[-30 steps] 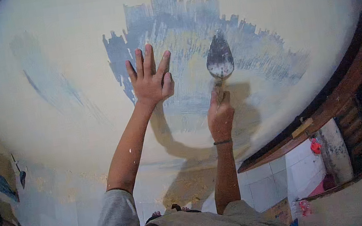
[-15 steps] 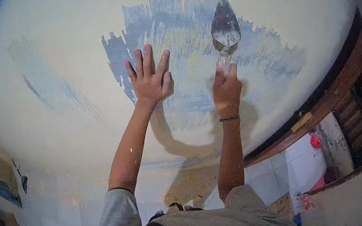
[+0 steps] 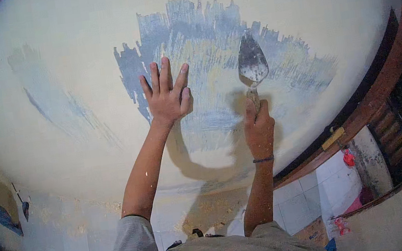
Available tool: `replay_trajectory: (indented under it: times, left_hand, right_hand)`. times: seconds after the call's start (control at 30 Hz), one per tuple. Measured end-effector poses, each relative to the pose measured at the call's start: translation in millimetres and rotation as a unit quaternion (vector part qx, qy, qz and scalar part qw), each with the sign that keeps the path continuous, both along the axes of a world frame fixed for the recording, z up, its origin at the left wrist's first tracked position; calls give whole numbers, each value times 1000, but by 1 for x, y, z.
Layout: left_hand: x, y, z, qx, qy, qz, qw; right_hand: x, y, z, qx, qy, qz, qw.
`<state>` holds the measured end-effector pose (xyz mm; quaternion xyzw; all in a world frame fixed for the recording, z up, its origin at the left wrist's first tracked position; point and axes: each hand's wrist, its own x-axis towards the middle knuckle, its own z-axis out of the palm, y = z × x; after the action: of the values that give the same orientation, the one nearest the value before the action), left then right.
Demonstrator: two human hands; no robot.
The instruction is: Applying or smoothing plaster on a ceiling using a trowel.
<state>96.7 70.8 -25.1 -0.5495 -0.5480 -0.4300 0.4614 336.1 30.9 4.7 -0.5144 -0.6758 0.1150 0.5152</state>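
In front of me is a cream-painted wall (image 3: pixel 84 49) with a large scraped patch (image 3: pixel 187 20) of blue-grey and yellowish streaks. My left hand (image 3: pixel 167 99) lies flat against the patch's left part, fingers spread, holding nothing. To its right, my right hand (image 3: pixel 259 128) is wrapped round the handle of a pointed trowel (image 3: pixel 252 60). The trowel's blade points up over the right half of the patch, its metal dark toward the tip and whitish near the handle. Whether its edge touches the wall, I cannot tell.
Crumbs of scraped paint (image 3: pixel 211 206) lie on the tiled floor (image 3: pixel 293 210) at the wall's foot. A fainter scraped streak (image 3: pixel 56 104) marks the wall at left. To the right are a brown door frame (image 3: pixel 361 112), a red object (image 3: pixel 349 158) and a cardboard piece (image 3: pixel 312 232).
My right hand has come down the wall with the trowel, its blade now lower on the scraped patch. My left hand stays on the same spot of the wall.
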Motion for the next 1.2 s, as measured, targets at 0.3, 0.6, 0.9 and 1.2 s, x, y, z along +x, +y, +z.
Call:
replay_trajectory:
  times: [0.3, 0.6, 0.9, 1.2]
  left_hand:
    - [3, 0, 1, -3, -2, -7, 1000]
    - [2, 1, 0, 4, -5, -6, 1000]
    - [2, 3, 1, 4, -1, 4, 1000]
    - [-1, 1, -2, 5, 13, 16, 1000]
  right_hand:
    - [-2, 7, 3, 13, -9, -17, 1000]
    - [-5, 2, 8, -13, 5, -5, 1000]
    - [-10, 15, 14, 52, -15, -16, 998]
    - [-14, -9, 16, -45, 18, 12, 999]
